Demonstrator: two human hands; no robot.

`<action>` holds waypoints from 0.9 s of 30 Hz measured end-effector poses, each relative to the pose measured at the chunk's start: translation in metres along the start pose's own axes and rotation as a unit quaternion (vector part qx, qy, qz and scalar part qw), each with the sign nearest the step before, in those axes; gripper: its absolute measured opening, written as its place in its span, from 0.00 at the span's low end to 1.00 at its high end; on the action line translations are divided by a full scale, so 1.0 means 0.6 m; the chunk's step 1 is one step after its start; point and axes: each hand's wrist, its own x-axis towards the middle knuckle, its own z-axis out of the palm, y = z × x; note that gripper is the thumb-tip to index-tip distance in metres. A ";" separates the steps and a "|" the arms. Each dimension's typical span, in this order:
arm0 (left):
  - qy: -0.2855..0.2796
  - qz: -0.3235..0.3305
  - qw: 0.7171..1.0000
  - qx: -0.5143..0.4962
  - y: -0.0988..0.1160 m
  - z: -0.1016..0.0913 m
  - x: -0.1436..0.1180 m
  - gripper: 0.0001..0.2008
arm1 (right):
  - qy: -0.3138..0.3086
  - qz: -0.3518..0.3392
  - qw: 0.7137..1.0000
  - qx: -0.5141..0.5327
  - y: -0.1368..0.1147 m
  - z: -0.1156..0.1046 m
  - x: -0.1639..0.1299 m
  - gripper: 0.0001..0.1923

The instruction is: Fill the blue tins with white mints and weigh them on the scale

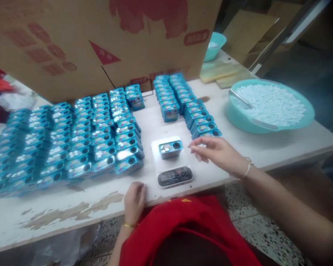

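A small blue tin (170,148) with a dark round spot and white pellets on its top stands on the pale plate of a digital scale (175,176). Just right of the tin, my right hand (213,152) hovers with thumb and fingers drawn together, apart from the tin. A pale spot shows among these fingers, too blurred to name. My left hand (134,199) rests at the table's front edge, left of the scale, its fingers curled with nothing visible in them.
Rows of blue tins (80,147) fill the table's left side; more tins (180,98) stand behind the scale. At right is a turquoise basin (238,120) of white pellets with a metal scoop (241,99). A large cardboard box (86,44) closes off the back.
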 end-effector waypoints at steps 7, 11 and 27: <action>0.042 0.018 0.998 -0.033 0.013 -0.003 0.003 0.04 | -0.035 -0.031 0.999 0.009 -0.035 0.027 0.050 0.09; 0.075 0.069 0.990 -0.101 0.067 -0.001 0.063 0.24 | -0.033 0.034 0.980 0.195 -0.002 0.028 0.035 0.08; -0.008 0.312 0.944 0.102 0.170 -0.050 0.203 0.20 | -0.007 0.148 0.896 0.419 0.082 0.106 -0.012 0.13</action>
